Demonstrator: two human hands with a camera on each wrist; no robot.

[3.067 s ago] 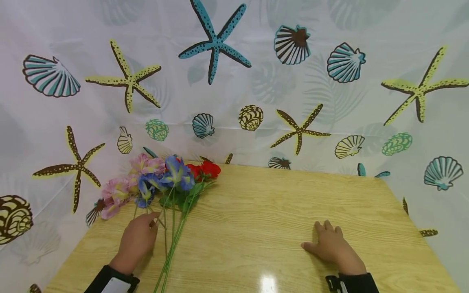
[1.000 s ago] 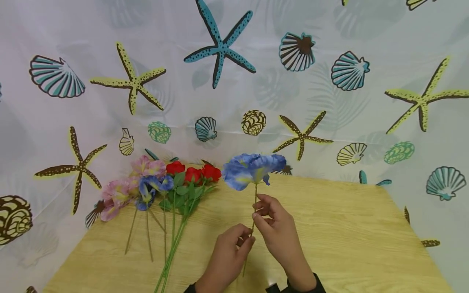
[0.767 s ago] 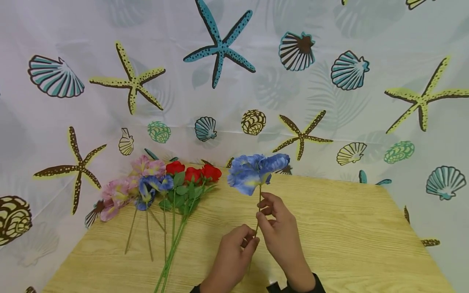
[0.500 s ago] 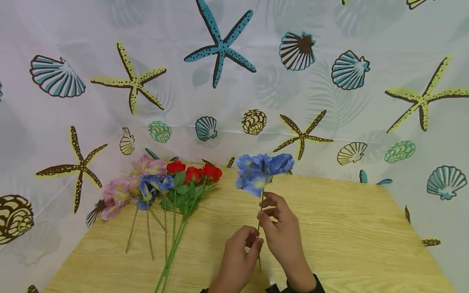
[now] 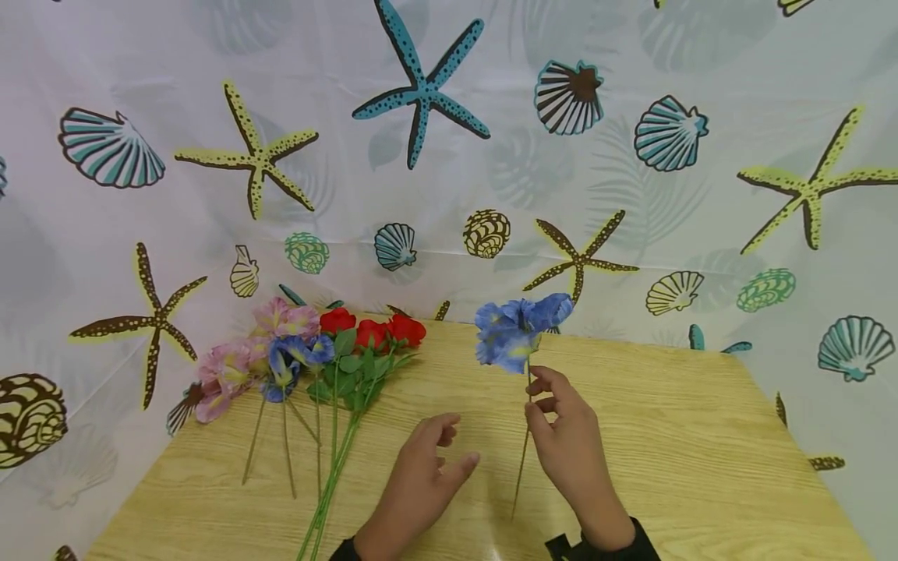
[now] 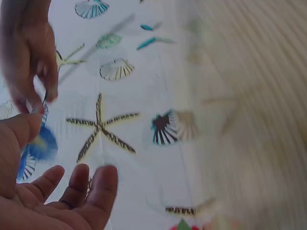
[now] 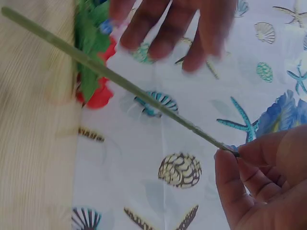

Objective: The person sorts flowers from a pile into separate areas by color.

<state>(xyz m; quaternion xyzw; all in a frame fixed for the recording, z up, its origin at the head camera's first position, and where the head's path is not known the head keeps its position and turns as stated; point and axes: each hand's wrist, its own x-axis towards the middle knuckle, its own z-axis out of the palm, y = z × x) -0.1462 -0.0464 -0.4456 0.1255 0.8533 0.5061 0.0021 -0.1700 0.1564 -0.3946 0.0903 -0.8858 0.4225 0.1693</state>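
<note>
A blue artificial flower (image 5: 515, 331) stands nearly upright over the middle of the table, its bloom at the top. My right hand (image 5: 568, 444) pinches its thin stem just below the bloom, between thumb and fingers. In the right wrist view the green stem (image 7: 120, 81) runs out from that pinch toward the upper left. To the left of the stem, apart from it, is my left hand (image 5: 421, 475), fingers and thumb spread with nothing between them. The left wrist view shows the left fingers (image 6: 103, 191) parted, with part of the blue bloom (image 6: 43, 143) beyond the thumb.
On the table's left side lie pink flowers (image 5: 228, 366), blue flowers (image 5: 284, 362) and red roses (image 5: 372, 333), stems toward the front edge. Behind the wooden table (image 5: 687, 436) hangs a white cloth (image 5: 449, 195) printed with starfish and shells.
The blue flower was taken from the left pile and held in both hands over the middle. My left hand has let go and drawn left; my right hand has carried the flower slightly right.
</note>
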